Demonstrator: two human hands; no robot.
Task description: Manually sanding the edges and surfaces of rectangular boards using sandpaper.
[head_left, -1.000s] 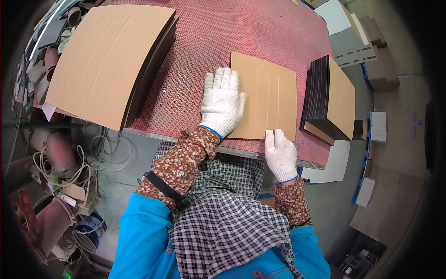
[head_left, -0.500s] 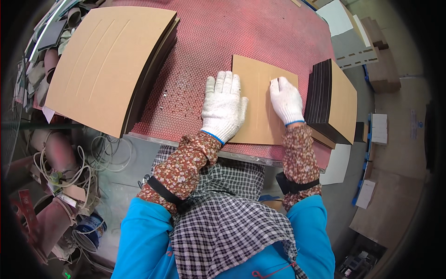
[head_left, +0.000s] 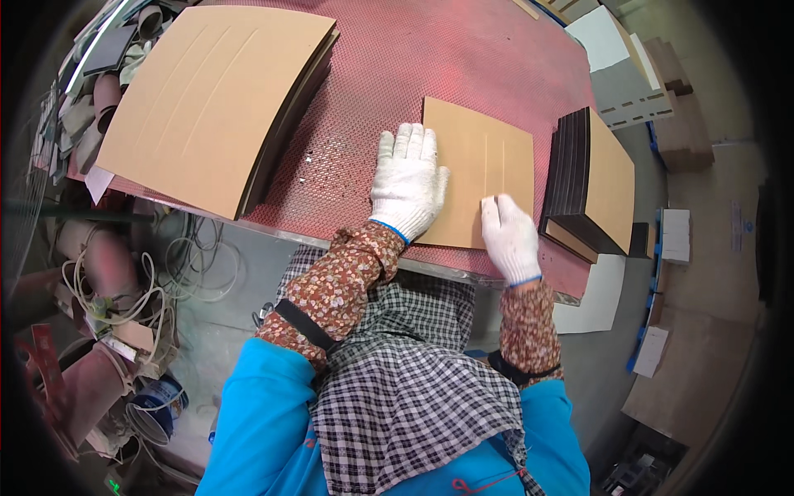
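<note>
A tan cardboard sheet lies flat on the red table in front of me, with straight crease lines down its middle. My left hand, in a white knit glove, rests flat over the sheet's left edge with fingers stretched out. Low on the sheet, at the near end of a crease, my right hand in a matching glove has its fingers closed and pressed down. Whatever they may pinch is hidden by the glove. A stack of dark-edged tan boards stands just right of that hand.
A taller stack of larger creased boards covers the table's left side. The red table has a mesh-like top and a near edge at my waist. Pipes and coiled hoses crowd the lower left; white boxes stand at far right.
My right hand has slid toward me along the sheet, from near its far part to its near part, staying closed. The left hand stays flat on the left edge. The view has shifted slightly.
</note>
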